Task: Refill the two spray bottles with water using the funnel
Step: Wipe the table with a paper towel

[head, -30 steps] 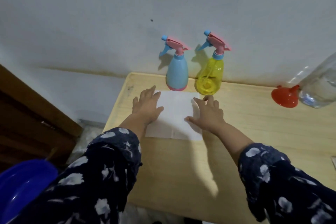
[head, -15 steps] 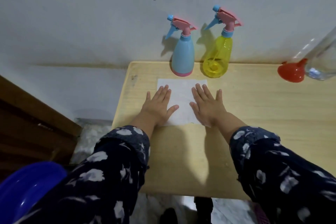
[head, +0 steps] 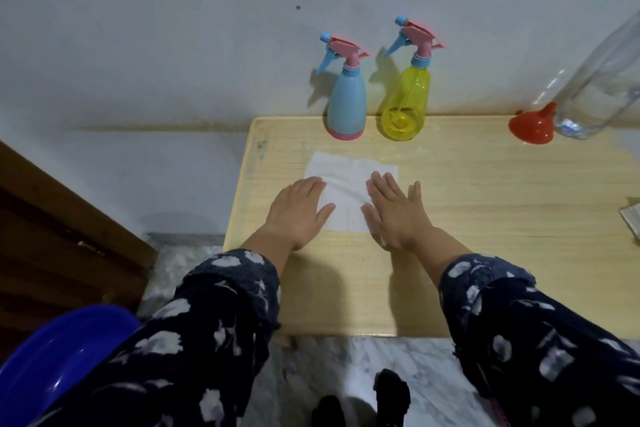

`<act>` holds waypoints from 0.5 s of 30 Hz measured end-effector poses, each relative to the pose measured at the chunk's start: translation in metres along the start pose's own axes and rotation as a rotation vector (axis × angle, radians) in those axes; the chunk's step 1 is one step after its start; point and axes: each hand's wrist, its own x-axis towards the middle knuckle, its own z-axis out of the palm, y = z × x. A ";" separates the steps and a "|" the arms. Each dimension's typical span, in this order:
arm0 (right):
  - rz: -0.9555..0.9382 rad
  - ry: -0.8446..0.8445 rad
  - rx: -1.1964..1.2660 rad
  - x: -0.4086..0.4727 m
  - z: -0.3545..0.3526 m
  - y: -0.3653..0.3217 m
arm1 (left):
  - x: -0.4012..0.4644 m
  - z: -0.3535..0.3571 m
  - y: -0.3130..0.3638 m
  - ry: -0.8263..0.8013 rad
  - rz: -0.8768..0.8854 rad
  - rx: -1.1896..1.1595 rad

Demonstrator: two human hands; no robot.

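Note:
A light blue spray bottle [head: 347, 104] and a yellow spray bottle [head: 407, 104], both with pink trigger heads, stand upright at the table's back edge against the wall. A red funnel [head: 531, 127] lies on its side at the back right, next to a clear plastic water bottle [head: 599, 80]. A white paper sheet [head: 346, 180] lies flat in front of the spray bottles. My left hand [head: 299, 210] rests flat on the sheet's left edge. My right hand [head: 394, 210] rests flat on its right part, fingers straight.
The wooden table [head: 485, 218] stretches right of the hands. A blue plastic basin [head: 59, 357] sits low at the left, beside dark wooden furniture [head: 52, 236]. A small flat object [head: 632, 220] shows at the right edge. Marble floor lies below the table's front edge.
Both hands slid back toward me over the white sheet and spread flat. The view shifted, so the table's front edge and floor now show.

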 end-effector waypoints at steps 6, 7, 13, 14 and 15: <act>0.040 0.024 0.015 0.018 0.001 -0.003 | 0.034 0.000 0.011 -0.056 -0.017 0.005; 0.047 0.013 0.014 0.022 0.002 -0.002 | 0.040 0.002 0.011 -0.078 -0.019 0.018; 0.040 -0.022 -0.027 0.036 0.006 0.003 | 0.048 0.009 0.005 -0.133 -0.041 0.083; 0.034 -0.026 -0.027 0.035 0.006 0.003 | 0.044 0.010 0.006 -0.133 -0.041 0.089; 0.024 -0.030 -0.031 0.033 0.007 0.003 | 0.040 0.012 0.007 -0.133 -0.042 0.089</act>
